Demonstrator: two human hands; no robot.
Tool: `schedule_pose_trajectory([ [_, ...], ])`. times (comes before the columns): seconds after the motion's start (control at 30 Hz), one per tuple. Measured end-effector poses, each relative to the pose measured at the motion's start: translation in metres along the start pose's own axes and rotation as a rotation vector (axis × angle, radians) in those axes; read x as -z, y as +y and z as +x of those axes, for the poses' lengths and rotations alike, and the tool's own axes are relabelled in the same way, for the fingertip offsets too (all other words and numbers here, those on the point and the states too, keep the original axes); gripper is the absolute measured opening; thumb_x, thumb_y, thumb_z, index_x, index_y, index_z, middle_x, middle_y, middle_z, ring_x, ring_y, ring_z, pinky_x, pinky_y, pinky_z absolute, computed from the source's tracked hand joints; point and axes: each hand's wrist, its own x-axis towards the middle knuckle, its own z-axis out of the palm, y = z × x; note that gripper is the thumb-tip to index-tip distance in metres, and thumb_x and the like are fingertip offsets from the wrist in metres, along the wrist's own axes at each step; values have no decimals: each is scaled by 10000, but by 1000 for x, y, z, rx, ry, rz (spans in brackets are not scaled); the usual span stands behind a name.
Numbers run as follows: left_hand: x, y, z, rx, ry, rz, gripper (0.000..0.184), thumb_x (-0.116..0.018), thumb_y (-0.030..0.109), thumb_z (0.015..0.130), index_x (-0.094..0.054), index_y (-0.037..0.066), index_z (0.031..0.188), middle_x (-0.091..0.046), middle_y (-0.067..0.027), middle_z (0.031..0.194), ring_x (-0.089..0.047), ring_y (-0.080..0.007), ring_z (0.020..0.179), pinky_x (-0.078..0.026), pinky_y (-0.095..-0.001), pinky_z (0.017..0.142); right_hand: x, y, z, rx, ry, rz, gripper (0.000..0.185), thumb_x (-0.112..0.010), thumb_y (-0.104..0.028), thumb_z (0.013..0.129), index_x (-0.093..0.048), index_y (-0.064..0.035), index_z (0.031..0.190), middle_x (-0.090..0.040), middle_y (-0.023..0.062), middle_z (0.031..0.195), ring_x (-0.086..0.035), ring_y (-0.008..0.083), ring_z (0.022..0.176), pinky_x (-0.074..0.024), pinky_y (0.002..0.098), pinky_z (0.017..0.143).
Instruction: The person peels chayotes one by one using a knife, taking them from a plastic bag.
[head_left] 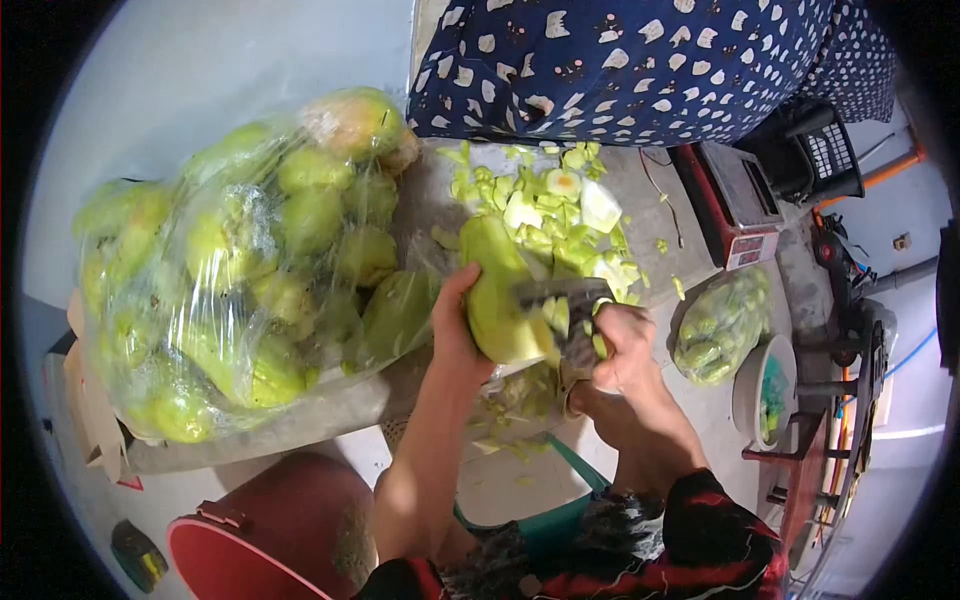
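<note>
In my left hand [462, 325] is a large green, elongated fruit [490, 275], tilted, with the fingers wrapped round its side. My right hand [625, 345] is closed on a dark, broad-bladed knife [570, 300]. The blade is blurred and lies against or very near the right side of the fruit; I cannot tell which. Behind the fruit, a heap of green and pale peelings and cut pieces [550, 215] covers part of the worktop [425, 215]. More peelings [515, 400] lie below my hands.
A big clear plastic bag of green fruits [225, 260] fills the left side. A red bucket [270, 520] stands at the lower left. To the right are a red scale [725, 205], a smaller bag of green pieces [720, 330] and a white tub [750, 395]. Patterned blue cloth [620, 75] hangs behind.
</note>
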Motion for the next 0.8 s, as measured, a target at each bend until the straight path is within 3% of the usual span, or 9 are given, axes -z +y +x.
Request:
schedule_pose_trajectory([
  [0.07, 1, -2, 3, -3, -10, 1, 448, -550, 353, 869, -565, 30, 1179, -656, -121, 1035, -655, -243, 914, -534, -387, 833, 1, -11, 7, 141, -11, 78, 730, -463, -727, 846, -377, -61, 559, -347, 60, 524, -401, 256, 414, -329, 364, 398],
  [0.23, 2, -1, 5, 18, -44, 100, 452, -543, 367, 865, -562, 31, 1167, -657, -124, 998, -661, -239, 883, -540, -374, 806, 2, -20, 4, 247, -64, 140, 715, -514, -738, 802, -360, -89, 547, -346, 47, 540, -408, 238, 434, -323, 352, 401],
  [0.8, -4, -15, 5, -101, 10, -65, 542, -530, 481, 838, -555, 66, 1185, -635, -113, 1046, -632, -248, 942, -520, -386, 845, -2, -24, 5, 248, -15, -26, 709, -526, -736, 788, -397, -68, 587, -364, 51, 552, -425, 233, 441, -340, 343, 399],
])
